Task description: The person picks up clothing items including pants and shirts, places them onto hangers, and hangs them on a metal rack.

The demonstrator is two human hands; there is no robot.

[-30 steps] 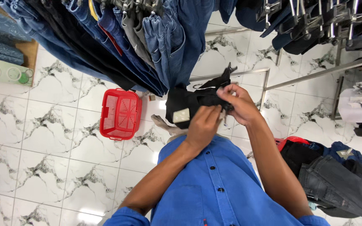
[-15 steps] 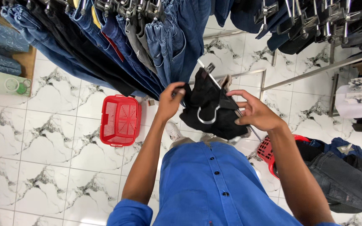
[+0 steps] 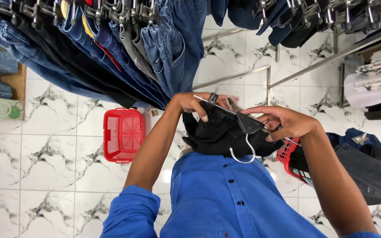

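I hold a folded black garment (image 3: 217,132) clipped to a black hanger with a metal hook (image 3: 243,152), in front of my chest. My left hand (image 3: 195,103) grips the left end of the hanger bar and the garment's top edge. At the right end, my right hand (image 3: 283,123) is shut on the hanger's clip. The hook hangs down towards my blue shirt (image 3: 225,194). A row of hanging blue and dark jeans (image 3: 124,53) is just above my left hand.
A red plastic basket (image 3: 123,134) stands on the white marble-pattern floor at left. A second red basket (image 3: 289,161) and a heap of dark jeans (image 3: 371,163) lie at right. Metal rail bars (image 3: 270,70) and more hanging clothes (image 3: 314,17) are above.
The garment has turned and spread along the hanger; the hook now hangs down. My left hand moved onto the bar's left end, my right hand onto the clip at right.
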